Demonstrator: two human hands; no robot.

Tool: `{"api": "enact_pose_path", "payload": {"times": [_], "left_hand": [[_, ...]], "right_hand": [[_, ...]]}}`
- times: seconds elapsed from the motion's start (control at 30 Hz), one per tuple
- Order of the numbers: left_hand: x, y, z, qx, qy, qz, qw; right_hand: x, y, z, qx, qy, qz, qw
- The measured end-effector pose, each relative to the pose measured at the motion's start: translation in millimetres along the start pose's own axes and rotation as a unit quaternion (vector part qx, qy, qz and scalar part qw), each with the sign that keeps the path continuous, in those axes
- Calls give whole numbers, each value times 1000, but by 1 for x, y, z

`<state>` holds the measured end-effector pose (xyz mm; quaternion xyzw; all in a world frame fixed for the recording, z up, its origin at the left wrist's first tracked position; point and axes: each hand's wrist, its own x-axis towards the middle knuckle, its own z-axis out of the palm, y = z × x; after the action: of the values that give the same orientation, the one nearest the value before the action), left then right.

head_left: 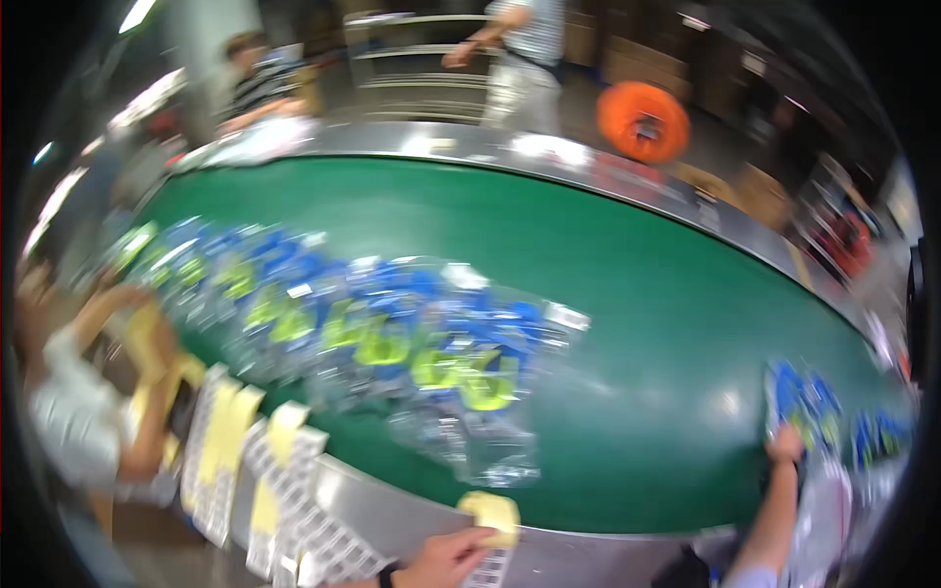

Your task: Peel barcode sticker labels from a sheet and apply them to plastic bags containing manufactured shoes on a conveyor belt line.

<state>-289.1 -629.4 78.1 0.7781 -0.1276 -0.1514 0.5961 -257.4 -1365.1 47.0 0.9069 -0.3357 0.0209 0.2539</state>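
- Two hands come up from the lower edge of a blurred head view; the left hand (446, 559) sits at the near metal rim of the desk (627, 323), its grip pinched on a small yellow sheet (493, 514) that hangs just over the rim
- One right hand (784, 446) reaches far to the right, its fingers resting on a clear packet (802, 397) with blue and yellow contents; whether that grip is clenched or only pressing down I cannot tell, since blur hides the fingers
- Many clear packets (392, 333) of the same blue and yellow kind lie in an overlapping row on the green surface, running from the far left toward the middle; the nearest end of the row lies just beyond the yellow sheet, apart from it
- Several strips of white label sheets (294, 510) with yellow backing hang over the near rim to the left of the left hand
- Another person (88, 402) in a pale sleeve sits at the left end of the desk; a further person (260, 83) sits at the far side, and one stands (524, 59) behind
- One orange spool (642, 120) stands beyond the far rim, well apart from both hands
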Motion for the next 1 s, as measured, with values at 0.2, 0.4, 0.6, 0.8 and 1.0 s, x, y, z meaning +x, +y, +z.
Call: {"api": "enact_pose_path", "payload": {"times": [0.2, 0.4, 0.6, 0.8, 1.0], "left_hand": [[5, 4, 1, 31, -1, 51, 998], [-6, 20, 1, 76, 10, -15, 997], [1, 47, 6, -60, 4, -83, 995], [-3, 75, 11, -44, 6, 1, 999], [-3, 70, 17, -43, 23, -32, 998]], "right_hand": [[17, -41, -4, 162, 44, -58, 984], [-90, -214, -218, 662, -63, -242, 706], [-256, -235, -359, 676, -84, -439, 586], [-315, -249, -334, 729, -118, -366, 567], [-322, -251, -326, 727, -64, -370, 576]]}}
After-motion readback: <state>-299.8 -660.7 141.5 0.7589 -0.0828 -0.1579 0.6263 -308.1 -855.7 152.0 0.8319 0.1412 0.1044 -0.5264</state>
